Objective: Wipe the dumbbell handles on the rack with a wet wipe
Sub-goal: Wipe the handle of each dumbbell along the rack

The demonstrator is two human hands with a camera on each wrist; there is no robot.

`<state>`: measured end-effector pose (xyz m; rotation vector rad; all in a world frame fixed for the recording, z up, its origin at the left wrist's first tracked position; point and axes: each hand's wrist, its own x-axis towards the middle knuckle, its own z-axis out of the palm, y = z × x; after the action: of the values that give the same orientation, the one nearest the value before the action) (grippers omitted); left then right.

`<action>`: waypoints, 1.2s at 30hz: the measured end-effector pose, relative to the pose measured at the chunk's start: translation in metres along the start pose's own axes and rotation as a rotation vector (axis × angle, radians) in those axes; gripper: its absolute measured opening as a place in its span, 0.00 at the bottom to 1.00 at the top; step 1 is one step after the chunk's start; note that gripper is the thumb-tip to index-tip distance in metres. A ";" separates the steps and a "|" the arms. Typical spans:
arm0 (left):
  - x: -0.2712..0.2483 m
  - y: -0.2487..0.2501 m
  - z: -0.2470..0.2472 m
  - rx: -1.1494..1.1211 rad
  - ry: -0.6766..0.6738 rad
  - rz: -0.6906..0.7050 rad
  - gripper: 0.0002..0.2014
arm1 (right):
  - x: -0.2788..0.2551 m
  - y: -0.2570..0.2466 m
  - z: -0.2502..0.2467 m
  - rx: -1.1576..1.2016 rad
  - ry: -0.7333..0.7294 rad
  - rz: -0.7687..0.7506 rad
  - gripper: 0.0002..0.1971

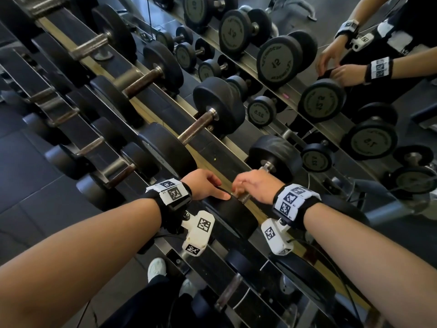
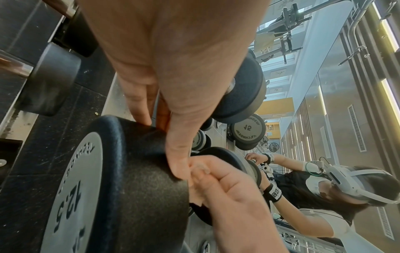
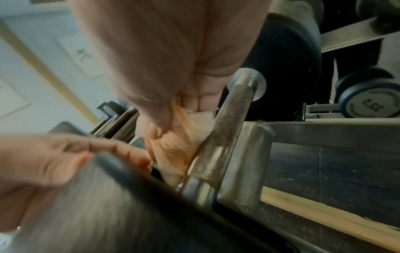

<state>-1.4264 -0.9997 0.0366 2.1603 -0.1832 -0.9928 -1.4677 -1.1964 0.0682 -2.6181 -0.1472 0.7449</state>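
Knurled steel handle (image 3: 229, 123) of the nearest dumbbell was the one in work, on the rack's (image 1: 151, 110) top rail, between its two black heads. Right hand (image 1: 254, 185) was curled around a crumpled wet wipe (image 3: 173, 147), pressing it against the handle's side near the front collar. Left hand (image 1: 204, 187) lay on the front head (image 2: 134, 171), marked 12.5, fingers straight and together, apparently steadying it. To do this well, I'd judge: wrap the wipe round the bar, run it collar to collar, and rotate the grip so the underside gets covered; keep the left hand bracing so the dumbbell doesn't roll in its cradle. Obstacles: tight gap between heads limits wrist travel, and the cradle rail (image 3: 255, 154) under the bar blocks part of the lower face. Neighbouring dumbbells (image 1: 198, 125) sat just beside along the rail, handles bare, seemingly yet to do. Mirror behind showed the rack and the person's reflection (image 1: 354, 55). Lower tier held more dumbbells (image 1: 94, 143).
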 end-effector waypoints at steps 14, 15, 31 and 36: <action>0.000 -0.001 0.000 0.000 -0.016 0.004 0.22 | -0.029 0.007 0.013 0.024 0.030 0.094 0.13; 0.000 -0.001 0.000 0.003 -0.014 0.005 0.22 | -0.030 0.007 0.012 0.136 0.013 0.110 0.12; 0.005 0.009 -0.002 0.062 -0.026 -0.018 0.16 | -0.044 0.028 0.076 0.576 0.382 0.090 0.13; 0.006 0.008 -0.003 0.058 -0.045 -0.012 0.16 | -0.050 0.046 0.064 0.898 0.817 0.268 0.14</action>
<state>-1.4187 -1.0065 0.0399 2.1948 -0.2224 -1.0554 -1.5441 -1.2255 0.0237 -1.8607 0.6310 -0.2224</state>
